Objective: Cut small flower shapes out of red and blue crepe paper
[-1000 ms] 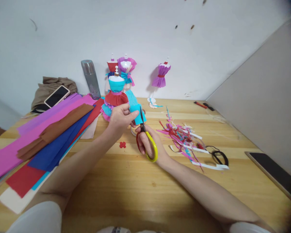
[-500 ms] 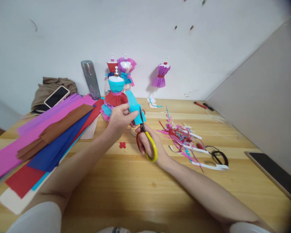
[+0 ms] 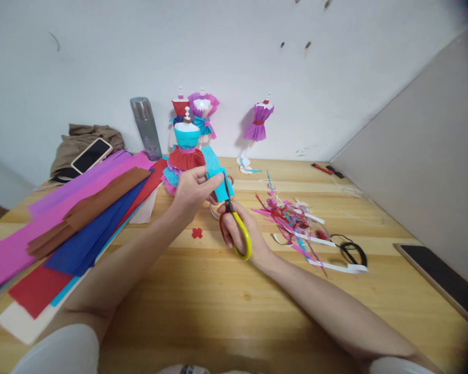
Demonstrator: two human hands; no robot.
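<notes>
Between the thumb and fingers of my left hand [image 3: 195,190] is a folded strip of light blue crepe paper [image 3: 219,195]. My right hand [image 3: 245,228] grips scissors [image 3: 242,234] with yellow and red handles, and their dark blades lie along the right part of the paper. Just behind my left hand stands a small dress form [image 3: 186,136] in a blue top and red skirt with ruffles below. A red paper flower shape [image 3: 197,233] lies on the table under my hands. A ring-shaped item beneath the paper is mostly hidden.
Coloured crepe paper sheets [image 3: 89,223] spread across the left. Paper scraps [image 3: 292,218] and a black cord loop [image 3: 353,253] lie to the right. At the back are a grey bottle [image 3: 146,127], a phone [image 3: 92,155] on brown cloth and a purple-dressed form [image 3: 259,122]. A dark tablet-like slab [image 3: 440,275] rests far right.
The scissors have shifted very slightly left along with my right hand, and their blades look a little closer together. My left hand keeps its hold on the blue paper.
</notes>
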